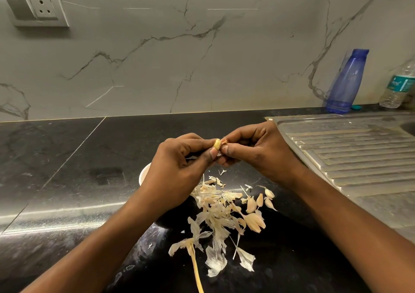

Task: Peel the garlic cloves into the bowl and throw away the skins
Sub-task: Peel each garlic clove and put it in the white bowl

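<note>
Garlic clove (217, 145): mid-frame above counter (67, 158), pinched by left hand (179, 169); right hand (253, 151) pinches its skin tip. Likely light, firm, slick; skins papery. Bowl (143, 176) beneath left hand.

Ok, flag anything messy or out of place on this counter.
Skins lie strewn on the counter below the left hand and right hand, which pinch a clove, mixed with unpeeled cloves. A teal cap lies loose by the blue bottle. Nothing looks damaged.
</note>
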